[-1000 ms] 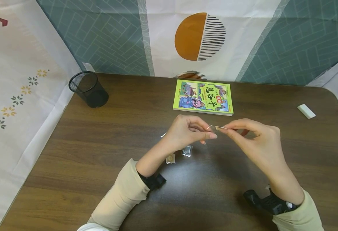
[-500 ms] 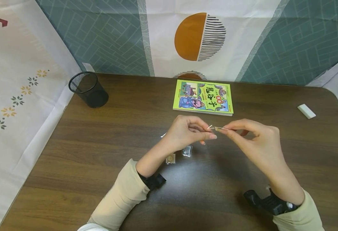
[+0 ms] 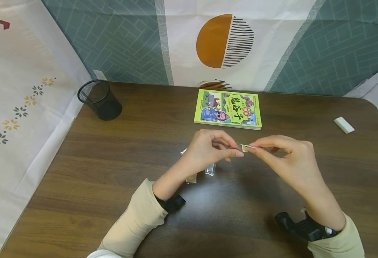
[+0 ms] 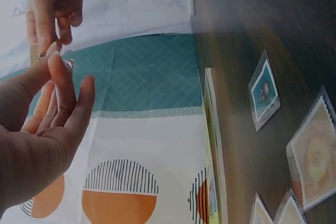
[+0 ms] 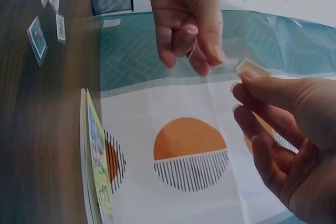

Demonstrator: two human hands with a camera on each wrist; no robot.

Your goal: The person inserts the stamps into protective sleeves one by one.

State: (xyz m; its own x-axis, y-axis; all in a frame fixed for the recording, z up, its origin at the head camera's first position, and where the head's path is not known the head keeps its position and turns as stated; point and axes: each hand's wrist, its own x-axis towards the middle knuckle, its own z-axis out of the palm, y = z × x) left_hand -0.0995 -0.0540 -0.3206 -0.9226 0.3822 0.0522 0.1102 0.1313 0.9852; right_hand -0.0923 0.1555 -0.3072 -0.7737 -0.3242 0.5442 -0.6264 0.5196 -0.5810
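Note:
Between thumb and forefinger, my right hand (image 3: 288, 159) pinches a small tan stamp (image 3: 245, 148) with a pale edge. My left hand (image 3: 209, 148) is just to its left, fingertips close to the stamp. In the right wrist view, the left thumb and fingers pinch a thin clear plastic sleeve (image 5: 193, 49), mostly hidden by the fingers. Both hands are raised above the table. Below the left hand lie several stamps in clear sleeves, among them a teal stamp (image 4: 264, 92) and a tan stamp (image 4: 316, 156); the left forearm partly covers them in the head view.
A green comic-style book (image 3: 228, 109) lies behind the hands, near the table's back edge. At the left back stands a black mesh pen holder (image 3: 106, 105). A white block (image 3: 344, 124) rests at the right. A patterned cloth (image 3: 121, 39) hangs behind the brown table (image 3: 89, 172).
The white edges that showed at the left fingertips are no longer visible in the head view. My right hand has lowered slightly, and the stamp's tan face is turned more toward the head camera.

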